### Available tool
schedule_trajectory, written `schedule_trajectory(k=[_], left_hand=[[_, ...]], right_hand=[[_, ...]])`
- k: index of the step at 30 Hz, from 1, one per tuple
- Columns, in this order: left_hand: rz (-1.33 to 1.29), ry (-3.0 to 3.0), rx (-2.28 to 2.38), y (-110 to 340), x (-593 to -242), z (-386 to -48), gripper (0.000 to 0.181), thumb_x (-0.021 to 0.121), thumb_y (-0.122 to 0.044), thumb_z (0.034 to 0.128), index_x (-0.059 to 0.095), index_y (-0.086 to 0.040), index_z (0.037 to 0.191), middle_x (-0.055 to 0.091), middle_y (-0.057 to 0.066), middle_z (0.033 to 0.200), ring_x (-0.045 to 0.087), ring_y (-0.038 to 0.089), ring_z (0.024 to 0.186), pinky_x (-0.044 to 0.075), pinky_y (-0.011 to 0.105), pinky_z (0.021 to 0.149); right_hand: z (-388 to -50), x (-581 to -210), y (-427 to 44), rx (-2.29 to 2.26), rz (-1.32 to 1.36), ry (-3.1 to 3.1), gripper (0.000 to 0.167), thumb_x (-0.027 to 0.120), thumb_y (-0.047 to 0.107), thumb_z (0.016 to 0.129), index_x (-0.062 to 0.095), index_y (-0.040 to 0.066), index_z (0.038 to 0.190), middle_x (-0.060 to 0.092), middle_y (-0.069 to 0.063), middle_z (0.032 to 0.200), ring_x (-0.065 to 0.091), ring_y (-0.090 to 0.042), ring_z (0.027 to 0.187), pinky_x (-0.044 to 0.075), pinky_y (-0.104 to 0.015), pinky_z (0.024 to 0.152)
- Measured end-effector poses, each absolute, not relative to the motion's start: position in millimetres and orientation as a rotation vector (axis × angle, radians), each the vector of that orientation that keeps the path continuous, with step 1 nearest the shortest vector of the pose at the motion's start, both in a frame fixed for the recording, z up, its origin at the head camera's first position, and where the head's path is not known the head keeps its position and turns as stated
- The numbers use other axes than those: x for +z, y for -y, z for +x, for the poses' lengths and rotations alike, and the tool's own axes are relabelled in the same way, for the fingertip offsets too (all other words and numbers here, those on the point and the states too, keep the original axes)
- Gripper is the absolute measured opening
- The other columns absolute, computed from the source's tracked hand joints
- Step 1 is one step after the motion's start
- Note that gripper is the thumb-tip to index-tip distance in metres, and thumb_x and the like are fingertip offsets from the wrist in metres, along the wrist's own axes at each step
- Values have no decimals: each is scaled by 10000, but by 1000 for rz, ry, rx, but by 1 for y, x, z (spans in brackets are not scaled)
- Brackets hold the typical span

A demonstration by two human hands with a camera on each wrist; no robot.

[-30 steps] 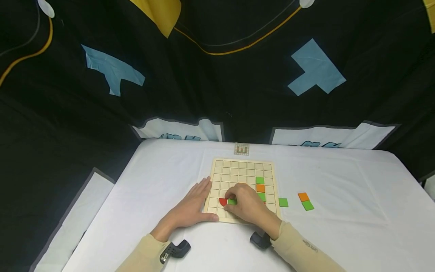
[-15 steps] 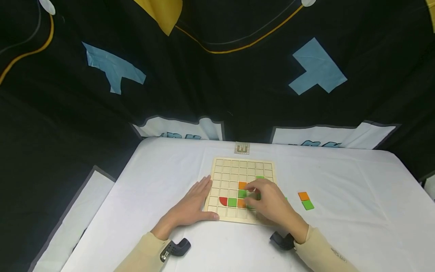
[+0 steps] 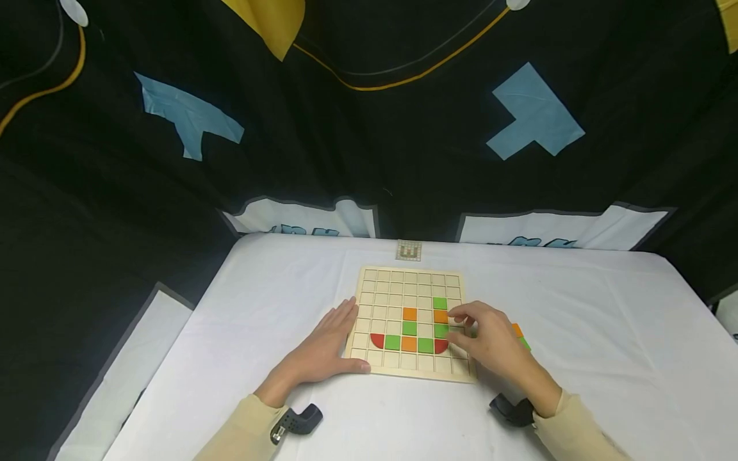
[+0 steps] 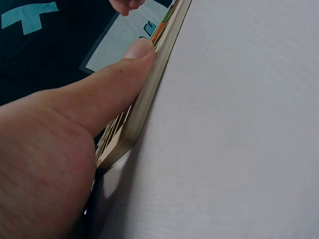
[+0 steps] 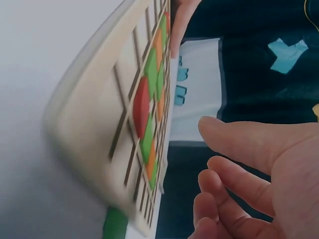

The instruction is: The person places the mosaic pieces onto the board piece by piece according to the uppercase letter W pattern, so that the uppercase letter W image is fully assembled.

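Observation:
A wooden grid board lies on the white table. Green and orange square tiles sit in its cells, among them an orange tile and a green tile. Two red rounded tiles also lie there, one at left, one at right. My left hand rests at the board's left side, fingers straight, the thumb along its near edge. My right hand hovers at the right edge, fingers loosely bent; the right wrist view shows nothing between thumb and fingers.
Past the board's edge lies a loose green tile. An orange tile and another green one, partly hidden by the right hand, lie further right. A small patterned square is at the table's back edge, before a black curtain.
My right hand has moved rightward from over the board's middle to its right edge, uncovering the tiles beneath and covering the loose green one. The left hand has stayed put.

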State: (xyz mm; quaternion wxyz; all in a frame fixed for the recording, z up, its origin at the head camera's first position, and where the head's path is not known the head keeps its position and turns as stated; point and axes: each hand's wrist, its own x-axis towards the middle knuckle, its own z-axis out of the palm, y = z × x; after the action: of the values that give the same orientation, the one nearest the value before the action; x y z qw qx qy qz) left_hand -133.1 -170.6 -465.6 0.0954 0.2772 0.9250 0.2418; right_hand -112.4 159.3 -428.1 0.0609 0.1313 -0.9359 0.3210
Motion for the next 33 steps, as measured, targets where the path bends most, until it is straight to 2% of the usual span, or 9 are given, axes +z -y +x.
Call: schedule_trajectory(k=[18, 27, 33], left_hand=[[822, -2739, 729, 172, -464, -133, 1180, 696, -659, 827, 119, 32, 1589, 17, 128, 1685, 10, 265, 1548, 58, 436, 1251], [824, -2737, 733, 172, -464, -133, 1185, 699, -658, 825, 118, 38, 1587, 16, 135, 1684, 10, 273, 1547, 56, 442, 1251], [822, -2736, 741, 172, -465, -133, 1189, 702, -660, 821, 120, 38, 1587, 29, 143, 1682, 19, 278, 1547, 61, 444, 1250]], right_hand=[[-107, -440, -197, 993, 312, 2907, 368, 859, 122, 781, 726, 55, 1117, 667, -10, 984, 542, -158, 812, 465, -258, 634], [-106, -444, -203, 955, 254, 2971, 389, 861, 148, 790, 721, 32, 1134, 690, -100, 1123, 636, -244, 993, 562, -436, 840], [-107, -446, -206, 890, 276, 3002, 384, 857, 154, 792, 726, 27, 1130, 691, -106, 1123, 635, -261, 1001, 556, -473, 856]])
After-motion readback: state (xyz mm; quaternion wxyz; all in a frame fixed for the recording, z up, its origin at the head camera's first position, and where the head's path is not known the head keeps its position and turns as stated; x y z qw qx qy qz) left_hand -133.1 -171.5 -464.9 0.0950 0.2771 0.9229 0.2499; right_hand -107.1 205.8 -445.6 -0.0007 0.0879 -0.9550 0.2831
